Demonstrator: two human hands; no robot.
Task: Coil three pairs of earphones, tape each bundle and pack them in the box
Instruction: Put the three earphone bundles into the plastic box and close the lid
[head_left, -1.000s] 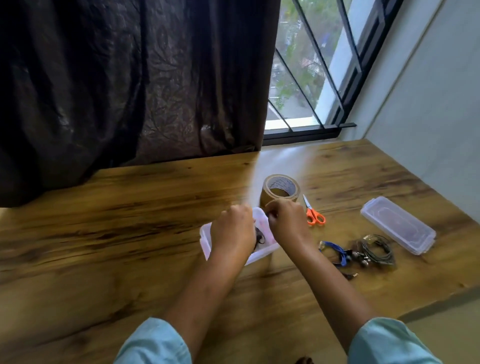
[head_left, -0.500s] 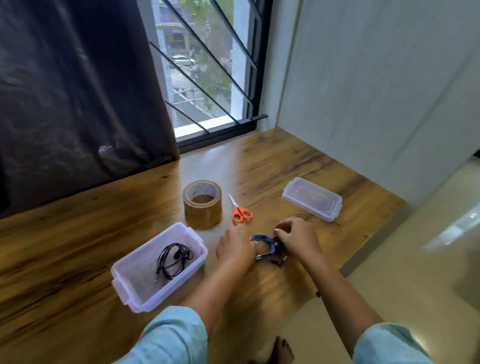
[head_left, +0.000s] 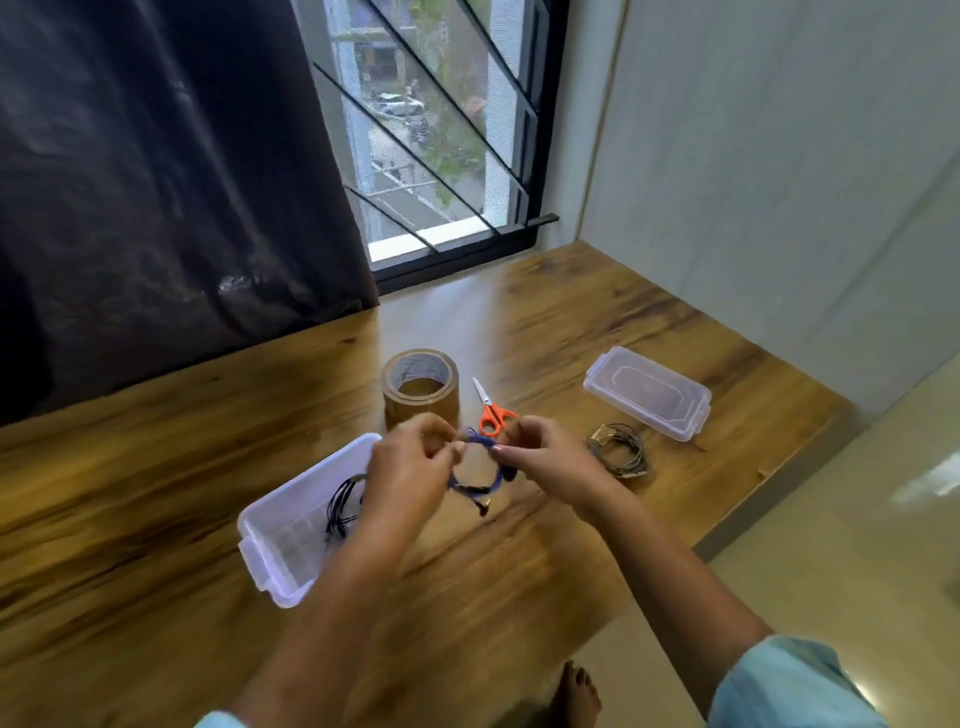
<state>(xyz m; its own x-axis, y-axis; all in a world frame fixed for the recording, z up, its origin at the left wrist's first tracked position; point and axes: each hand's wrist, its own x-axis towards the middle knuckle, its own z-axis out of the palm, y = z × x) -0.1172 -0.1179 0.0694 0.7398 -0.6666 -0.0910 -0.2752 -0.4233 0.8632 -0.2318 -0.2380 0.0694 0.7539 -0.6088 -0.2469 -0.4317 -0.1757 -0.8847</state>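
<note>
Working on pair two, we reckon: the box, just left of our left hand and nearer us, already has the black earphones in it. That hand and our right hand both pinch the blue earphones in a loop above the worktop, plug dangling. Right of the right hand the grey earphones lie untouched. Just beyond the hands sit the tape roll and scissors, so next one hand probably has to hold the coil while the other reaches forward for tape.
</note>
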